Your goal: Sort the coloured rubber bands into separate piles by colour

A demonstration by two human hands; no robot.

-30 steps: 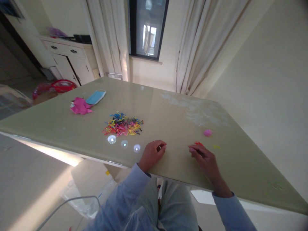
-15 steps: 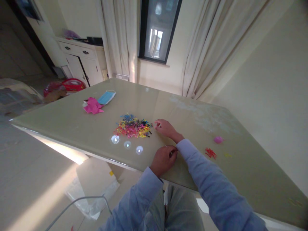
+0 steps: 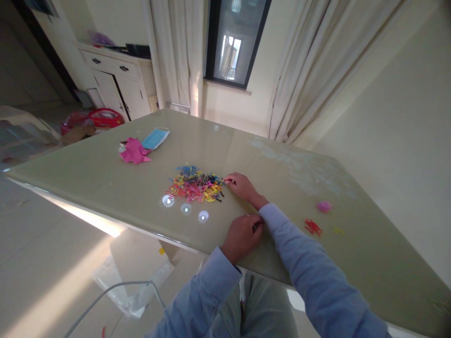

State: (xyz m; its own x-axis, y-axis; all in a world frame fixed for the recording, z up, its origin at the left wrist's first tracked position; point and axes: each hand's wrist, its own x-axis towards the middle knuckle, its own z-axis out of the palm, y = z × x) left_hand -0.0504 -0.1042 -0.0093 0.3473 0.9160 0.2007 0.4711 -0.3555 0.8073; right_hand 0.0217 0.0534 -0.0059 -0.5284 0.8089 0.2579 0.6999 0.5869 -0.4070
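Two hands work at one table (image 3: 105, 188). The right hand (image 3: 243, 187) reaches across the body, its fingertips touching the right edge of one heap of small coloured rubber bands (image 3: 195, 184); the fingers are drawn together at a dark band on that edge, though whether it is truly pinched cannot be told. The heap lies just beyond those fingertips, spreading away from them to the left, so its long axis runs left to right across the table; the single bands in it are too many and too tangled to count. The left hand (image 3: 242, 235) rests curled on the table's near edge, just below the right forearm, fingers closed into a loose fist; what it holds, if anything, is hidden. Three round light spots (image 3: 185, 209) sit in a row just on the near side of the heap. Well to the right of the right hand lie one small red cluster of bands (image 3: 313, 227), one pink lump (image 3: 324, 206) and one yellow scrap (image 3: 338, 230). Far to the left of the heap lie one pink crumpled sheet (image 3: 134, 152) and one blue face mask (image 3: 155, 138), touching each other.
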